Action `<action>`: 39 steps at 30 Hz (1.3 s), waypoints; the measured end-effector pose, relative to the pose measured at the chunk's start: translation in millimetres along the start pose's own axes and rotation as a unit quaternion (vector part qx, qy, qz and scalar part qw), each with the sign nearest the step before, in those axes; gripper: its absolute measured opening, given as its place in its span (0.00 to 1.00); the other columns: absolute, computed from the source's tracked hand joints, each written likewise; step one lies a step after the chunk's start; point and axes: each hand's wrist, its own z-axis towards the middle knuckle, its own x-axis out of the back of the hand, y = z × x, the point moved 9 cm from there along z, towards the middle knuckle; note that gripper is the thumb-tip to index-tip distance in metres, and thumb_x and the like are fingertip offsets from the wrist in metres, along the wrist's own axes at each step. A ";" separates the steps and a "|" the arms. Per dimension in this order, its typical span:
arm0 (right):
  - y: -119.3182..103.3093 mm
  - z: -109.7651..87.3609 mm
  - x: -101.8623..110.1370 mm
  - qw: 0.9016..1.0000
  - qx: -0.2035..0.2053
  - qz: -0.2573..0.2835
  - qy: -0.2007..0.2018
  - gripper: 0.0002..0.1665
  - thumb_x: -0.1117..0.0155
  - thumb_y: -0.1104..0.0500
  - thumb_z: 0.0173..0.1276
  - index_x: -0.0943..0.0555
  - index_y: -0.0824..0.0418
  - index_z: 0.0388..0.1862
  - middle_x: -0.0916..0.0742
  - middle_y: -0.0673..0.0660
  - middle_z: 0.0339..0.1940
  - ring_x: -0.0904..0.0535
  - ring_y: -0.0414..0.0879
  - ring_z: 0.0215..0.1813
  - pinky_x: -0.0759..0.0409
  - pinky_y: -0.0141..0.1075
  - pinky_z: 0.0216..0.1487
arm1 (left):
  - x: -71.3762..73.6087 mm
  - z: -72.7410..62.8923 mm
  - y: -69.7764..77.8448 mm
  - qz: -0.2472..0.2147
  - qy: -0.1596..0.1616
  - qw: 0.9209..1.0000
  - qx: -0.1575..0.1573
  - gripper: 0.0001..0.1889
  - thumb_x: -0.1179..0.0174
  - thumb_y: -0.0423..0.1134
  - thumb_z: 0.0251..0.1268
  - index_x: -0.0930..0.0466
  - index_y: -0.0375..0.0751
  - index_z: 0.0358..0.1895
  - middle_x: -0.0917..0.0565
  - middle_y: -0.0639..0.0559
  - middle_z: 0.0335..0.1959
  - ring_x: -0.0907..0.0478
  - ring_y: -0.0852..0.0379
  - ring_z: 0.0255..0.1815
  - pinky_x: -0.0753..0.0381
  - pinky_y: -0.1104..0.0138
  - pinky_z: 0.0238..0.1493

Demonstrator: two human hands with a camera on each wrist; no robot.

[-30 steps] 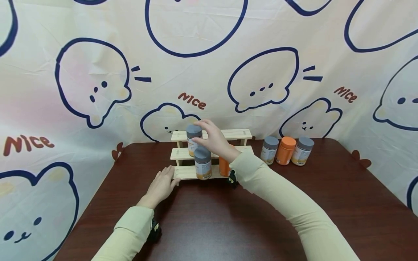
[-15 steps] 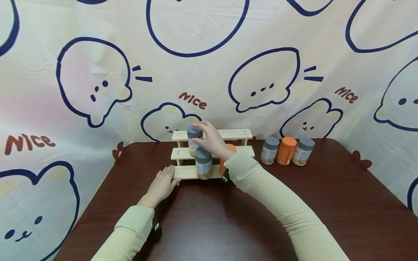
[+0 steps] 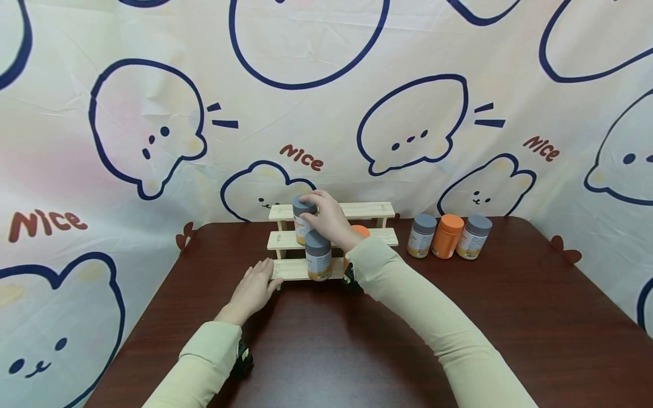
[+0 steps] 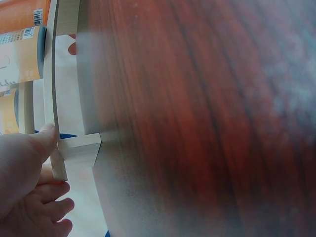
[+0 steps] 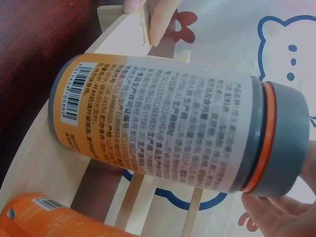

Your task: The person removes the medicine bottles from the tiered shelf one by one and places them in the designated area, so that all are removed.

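A three-step wooden rack [image 3: 293,270] stands on the table. My left hand [image 3: 251,290] grips the left end of its lowest step; in the left wrist view the thumb lies along the board and the fingers curl under its end. My right hand [image 3: 334,220] holds a grey-lidded jar [image 3: 302,225] on the middle step, thumb and fingers around its lid. In front of that, a second grey-lidded jar [image 3: 318,262] stands upright on the lowest step; it fills the right wrist view and hides the held one. Beside it an orange jar [image 5: 54,219] is partly behind my right wrist.
To the right of the rack, two grey-lidded jars [image 3: 422,238] [image 3: 474,239] flank an orange jar [image 3: 447,238] in a row on the dark wooden table [image 3: 316,351]. A patterned cloth [image 3: 336,124] hangs behind the table.
My right wrist and forearm have shifted slightly left, covering more of the orange jar on the rack. The right hand stays at the same jar; the left hand has not moved.
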 end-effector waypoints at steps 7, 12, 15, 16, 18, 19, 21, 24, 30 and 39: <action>0.9 -0.9 0.6 1.000 0.003 -0.004 0.009 0.20 0.36 0.59 0.63 0.21 0.57 0.54 0.26 0.56 0.59 0.26 0.48 0.53 0.23 0.41 0.47 | 0.0 0.2 0.6 -0.002 0.000 1.000 -0.001 0.30 0.46 0.41 0.67 0.40 0.20 0.62 0.37 0.27 0.62 0.42 0.34 0.64 0.46 0.47 0.64; 1.2 -1.4 1.8 1.000 0.011 -0.011 0.014 0.20 0.36 0.59 0.63 0.21 0.57 0.54 0.25 0.57 0.58 0.25 0.47 0.52 0.22 0.40 0.47 | -0.4 0.6 0.6 -0.004 -0.004 1.000 0.002 0.30 0.47 0.41 0.67 0.41 0.20 0.63 0.37 0.27 0.62 0.42 0.35 0.65 0.46 0.47 0.64; 1.2 -1.8 2.5 1.000 0.014 -0.015 0.016 0.20 0.36 0.59 0.62 0.21 0.58 0.54 0.25 0.57 0.57 0.25 0.47 0.51 0.22 0.40 0.46 | -0.5 0.9 0.5 -0.005 -0.004 1.000 0.003 0.30 0.47 0.41 0.67 0.41 0.20 0.63 0.37 0.27 0.63 0.42 0.35 0.65 0.47 0.48 0.64; 1.2 -2.0 2.7 1.000 0.014 -0.016 0.016 0.20 0.35 0.59 0.62 0.21 0.58 0.54 0.25 0.57 0.58 0.25 0.47 0.51 0.22 0.40 0.46 | -0.4 1.0 0.7 -0.005 -0.003 1.000 0.003 0.30 0.47 0.41 0.67 0.41 0.20 0.63 0.37 0.27 0.63 0.42 0.35 0.65 0.46 0.48 0.64; 1.4 -2.4 2.9 1.000 0.015 -0.020 0.016 0.20 0.35 0.59 0.62 0.21 0.58 0.54 0.25 0.57 0.58 0.25 0.47 0.51 0.22 0.40 0.46 | -0.1 0.9 1.0 -0.005 -0.001 1.000 0.002 0.30 0.46 0.41 0.67 0.40 0.20 0.63 0.37 0.27 0.62 0.42 0.35 0.64 0.46 0.47 0.64; 1.3 -2.6 3.0 1.000 0.016 -0.022 0.016 0.20 0.35 0.59 0.62 0.21 0.58 0.54 0.25 0.57 0.58 0.25 0.47 0.52 0.22 0.39 0.46 | -0.1 0.8 1.1 -0.005 -0.001 1.000 0.001 0.30 0.46 0.41 0.67 0.40 0.20 0.63 0.37 0.27 0.62 0.42 0.35 0.64 0.46 0.47 0.64; 0.9 -3.4 3.3 0.999 0.019 -0.026 0.015 0.20 0.36 0.59 0.62 0.21 0.58 0.54 0.25 0.57 0.59 0.25 0.48 0.52 0.22 0.39 0.47 | -0.1 0.3 1.5 -0.004 0.001 1.000 -0.001 0.29 0.46 0.41 0.67 0.40 0.20 0.62 0.37 0.27 0.62 0.41 0.35 0.64 0.46 0.47 0.64; 0.4 -5.0 4.9 0.999 0.025 -0.029 0.016 0.20 0.36 0.59 0.63 0.21 0.59 0.54 0.26 0.58 0.59 0.25 0.48 0.52 0.22 0.38 0.46 | -0.2 -0.7 1.3 -0.003 0.002 1.000 -0.003 0.29 0.46 0.40 0.67 0.40 0.20 0.62 0.36 0.27 0.62 0.41 0.34 0.64 0.46 0.47 0.64; -3.3 -9.1 16.6 0.998 0.045 -0.024 0.033 0.19 0.35 0.60 0.62 0.20 0.60 0.53 0.26 0.59 0.60 0.25 0.49 0.53 0.23 0.37 0.47 | 0.6 -2.1 0.6 -0.002 0.007 1.000 -0.007 0.29 0.46 0.40 0.67 0.39 0.19 0.62 0.36 0.27 0.61 0.41 0.34 0.64 0.45 0.47 0.64; -15.9 -12.2 54.3 0.993 0.082 0.047 0.068 0.20 0.36 0.65 0.61 0.21 0.65 0.53 0.25 0.62 0.58 0.25 0.50 0.54 0.24 0.33 0.49 | 2.5 -2.5 1.7 -0.004 0.013 1.000 -0.011 0.28 0.46 0.39 0.67 0.38 0.19 0.61 0.35 0.27 0.61 0.40 0.34 0.63 0.45 0.47 0.63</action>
